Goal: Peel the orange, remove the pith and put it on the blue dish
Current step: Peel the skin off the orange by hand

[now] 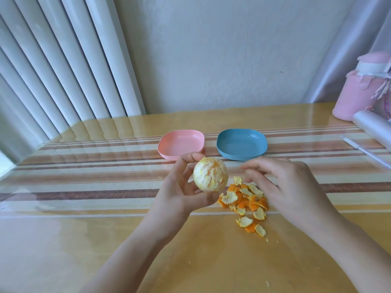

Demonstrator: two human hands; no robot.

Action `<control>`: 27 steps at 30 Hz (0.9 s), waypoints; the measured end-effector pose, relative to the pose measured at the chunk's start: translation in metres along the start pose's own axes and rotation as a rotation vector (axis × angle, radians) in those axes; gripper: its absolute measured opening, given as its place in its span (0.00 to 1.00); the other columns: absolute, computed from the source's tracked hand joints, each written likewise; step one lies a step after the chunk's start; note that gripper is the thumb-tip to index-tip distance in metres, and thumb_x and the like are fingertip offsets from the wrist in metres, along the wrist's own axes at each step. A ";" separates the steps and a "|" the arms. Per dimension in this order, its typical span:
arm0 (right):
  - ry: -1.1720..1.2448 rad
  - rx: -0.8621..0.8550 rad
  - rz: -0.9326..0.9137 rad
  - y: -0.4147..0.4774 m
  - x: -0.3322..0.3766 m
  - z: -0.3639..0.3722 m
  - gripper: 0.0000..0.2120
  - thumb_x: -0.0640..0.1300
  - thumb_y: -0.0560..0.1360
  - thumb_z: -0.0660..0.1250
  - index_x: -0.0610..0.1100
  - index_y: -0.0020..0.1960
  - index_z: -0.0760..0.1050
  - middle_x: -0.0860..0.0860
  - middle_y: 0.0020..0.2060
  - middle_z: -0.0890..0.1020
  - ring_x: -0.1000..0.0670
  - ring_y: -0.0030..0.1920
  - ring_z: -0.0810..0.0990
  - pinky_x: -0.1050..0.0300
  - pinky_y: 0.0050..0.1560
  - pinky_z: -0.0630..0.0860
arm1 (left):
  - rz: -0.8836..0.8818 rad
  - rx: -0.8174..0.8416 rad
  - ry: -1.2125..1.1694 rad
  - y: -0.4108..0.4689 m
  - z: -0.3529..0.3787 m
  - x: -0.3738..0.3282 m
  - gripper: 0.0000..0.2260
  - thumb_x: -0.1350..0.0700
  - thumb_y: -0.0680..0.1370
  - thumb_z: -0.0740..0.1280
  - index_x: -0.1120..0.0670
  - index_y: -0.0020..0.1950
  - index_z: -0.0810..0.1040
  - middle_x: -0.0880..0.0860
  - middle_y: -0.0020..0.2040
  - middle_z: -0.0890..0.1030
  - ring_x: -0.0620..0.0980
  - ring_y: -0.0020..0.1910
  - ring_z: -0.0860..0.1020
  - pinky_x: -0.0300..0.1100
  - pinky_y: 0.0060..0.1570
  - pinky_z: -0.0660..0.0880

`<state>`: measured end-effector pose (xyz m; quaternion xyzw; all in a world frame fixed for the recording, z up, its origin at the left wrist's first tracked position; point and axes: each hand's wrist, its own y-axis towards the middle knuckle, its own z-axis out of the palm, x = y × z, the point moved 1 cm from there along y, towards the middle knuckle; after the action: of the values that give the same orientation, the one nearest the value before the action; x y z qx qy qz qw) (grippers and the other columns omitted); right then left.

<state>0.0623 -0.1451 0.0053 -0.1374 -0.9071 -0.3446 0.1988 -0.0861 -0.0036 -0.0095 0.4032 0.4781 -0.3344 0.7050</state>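
Leftmost, white vertical blinds (53, 70) hang beside a glossy striped table (84, 208). Toward the middle of the table, at its far side, a pink dish (181, 144) sits with nothing in it. Just in front of that dish the left hand (182, 191) is raised off the table with its fingers curled round the orange (211, 174), fingertips on the top of the fruit and thumb under it. The orange therefore sits in the air, held in this hand and not on either dish. All its bright rind appears to be off, and what shows is mostly pale pith with a few streaks of orange flesh. To the right and below, a heap of peel (245, 197) lies on the table with stray crumbs nearer the viewer. Behind the heap, the blue dish (241, 143) stands just beside the pink one, also with nothing in it. The right hand (285, 187) hovers over the heap, palm down and fingers loosely bent; whether they pinch a shred of pith cannot be told. At the far right lie a white pen (366, 152) and a pink bottle (357, 92). Judged from this, peeling is done, pith removal is only partly done, and the placing on the blue dish is not yet begun.
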 end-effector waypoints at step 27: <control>0.108 -0.074 -0.092 0.002 0.001 -0.010 0.06 0.39 0.71 0.74 0.46 0.47 0.84 0.56 0.37 0.83 0.58 0.43 0.80 0.70 0.46 0.74 | 0.009 0.022 0.242 -0.004 0.004 0.002 0.23 0.75 0.69 0.65 0.54 0.56 0.71 0.45 0.48 0.79 0.46 0.44 0.78 0.36 0.40 0.75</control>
<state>0.0650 -0.1501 0.0133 -0.0839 -0.8870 -0.3937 0.2262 -0.0869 -0.0090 -0.0116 0.4504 0.5540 -0.2854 0.6393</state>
